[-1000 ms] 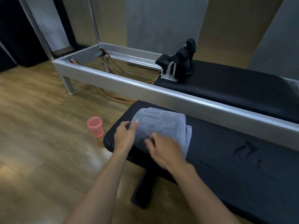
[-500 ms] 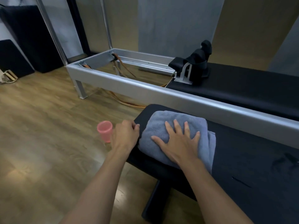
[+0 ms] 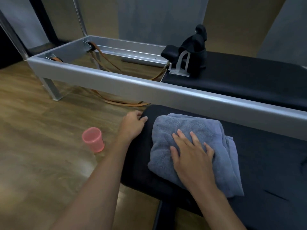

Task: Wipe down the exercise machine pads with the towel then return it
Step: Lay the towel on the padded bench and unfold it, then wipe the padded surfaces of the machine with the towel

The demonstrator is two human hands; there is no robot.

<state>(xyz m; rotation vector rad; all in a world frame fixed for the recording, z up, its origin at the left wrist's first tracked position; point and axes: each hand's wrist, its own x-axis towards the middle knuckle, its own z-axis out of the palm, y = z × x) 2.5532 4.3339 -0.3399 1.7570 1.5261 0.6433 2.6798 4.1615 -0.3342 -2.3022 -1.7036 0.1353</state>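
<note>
A folded grey-blue towel (image 3: 187, 130) lies on the left end of a black padded bench (image 3: 265, 171) in front of me. My right hand (image 3: 192, 153) presses flat on the towel with its fingers spread. My left hand (image 3: 132, 125) rests on the bench's left edge, fingers curled over the pad, just left of the towel and apart from it. Behind the bench runs the exercise machine's silver frame (image 3: 149, 90), with a long black carriage pad (image 3: 240, 80) and black shoulder rests (image 3: 191, 48) on it.
A pink plastic cup (image 3: 93, 139) stands on the wooden floor left of the bench. Orange straps (image 3: 106, 63) hang inside the machine's open frame and trail on the floor. Upright metal poles rise at the frame's far left corner.
My right hand flattened onto the towel and slid it to the right along the bench. My left hand let go of the towel and now rests on the bench's edge.
</note>
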